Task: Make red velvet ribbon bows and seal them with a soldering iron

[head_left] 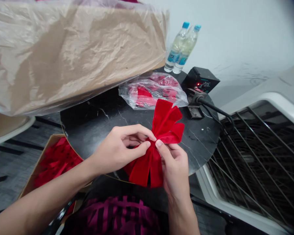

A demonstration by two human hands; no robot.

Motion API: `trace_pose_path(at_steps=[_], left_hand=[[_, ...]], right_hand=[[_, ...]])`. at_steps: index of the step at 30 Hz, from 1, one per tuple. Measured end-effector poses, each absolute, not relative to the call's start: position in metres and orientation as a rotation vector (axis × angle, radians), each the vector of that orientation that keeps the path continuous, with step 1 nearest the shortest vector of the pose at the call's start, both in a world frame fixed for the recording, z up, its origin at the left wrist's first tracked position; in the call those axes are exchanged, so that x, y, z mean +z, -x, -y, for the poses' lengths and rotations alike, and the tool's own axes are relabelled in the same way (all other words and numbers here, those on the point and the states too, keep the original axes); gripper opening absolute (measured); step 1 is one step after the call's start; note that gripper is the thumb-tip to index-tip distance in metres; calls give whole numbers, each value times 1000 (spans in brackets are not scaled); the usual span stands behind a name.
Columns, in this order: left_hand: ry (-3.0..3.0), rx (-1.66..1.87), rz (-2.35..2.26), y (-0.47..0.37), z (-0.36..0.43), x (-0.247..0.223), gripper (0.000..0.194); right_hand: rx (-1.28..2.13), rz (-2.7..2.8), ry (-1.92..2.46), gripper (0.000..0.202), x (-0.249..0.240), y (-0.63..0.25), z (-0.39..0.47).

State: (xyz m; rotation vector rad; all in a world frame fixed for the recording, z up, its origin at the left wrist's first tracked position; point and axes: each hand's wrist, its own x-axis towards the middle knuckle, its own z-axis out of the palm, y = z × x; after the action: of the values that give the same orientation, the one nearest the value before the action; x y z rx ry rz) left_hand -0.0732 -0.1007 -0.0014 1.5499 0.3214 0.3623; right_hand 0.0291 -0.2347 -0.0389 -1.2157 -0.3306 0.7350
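A red velvet ribbon bow (147,168) with several loops is held up over the near part of the round black table. My left hand (124,145) pinches at the bow's centre from the left, with thumb and forefinger close together. From the right, my right hand (172,160) grips the bow, its thumb pressed on the centre beside the left fingertips. Its other fingers are behind the loops and partly hidden. Just beyond the bow lies a clear plastic bag (159,89) with red ribbon pieces inside.
A large plastic-covered cardboard box (88,52) fills the back left of the black table (100,114). Two water bottles (177,49) stand behind. A black control unit (202,81) with a cabled tool (201,98) sits right. A carton of red bows (56,160) is lower left; a white-framed grille (254,153) stands right.
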Motion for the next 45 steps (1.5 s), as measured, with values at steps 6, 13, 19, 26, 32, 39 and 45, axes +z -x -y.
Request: trace_pose_path(at_steps=[6,13,19,26,32,39,45], left_hand=[[-1505,404,-451,65,90,-14,13],[-1446,415,-462,53,79,-20,20],[-1406,399,-513,42,71,-23,17],[-1270,361,-581,35,63,-29,19],[-1214,297,-568,32,58,-37,21],[-1203,236,-602,30,56,-41,22],[-1208,178,-638,27,60,-41,22]], right_hand=[[788,396,1246,22,-42,-50,220],[798,449,1301,24,-39,-66,207],[692,431,1416,33,-40,-107,217],[252,194,1355,56,-54,-237,223],[-24,238,1386,50,-73,-279,205],[-259,276,1533,28,-60,-281,220],[-562,355,1480,15,-42,-263,248]])
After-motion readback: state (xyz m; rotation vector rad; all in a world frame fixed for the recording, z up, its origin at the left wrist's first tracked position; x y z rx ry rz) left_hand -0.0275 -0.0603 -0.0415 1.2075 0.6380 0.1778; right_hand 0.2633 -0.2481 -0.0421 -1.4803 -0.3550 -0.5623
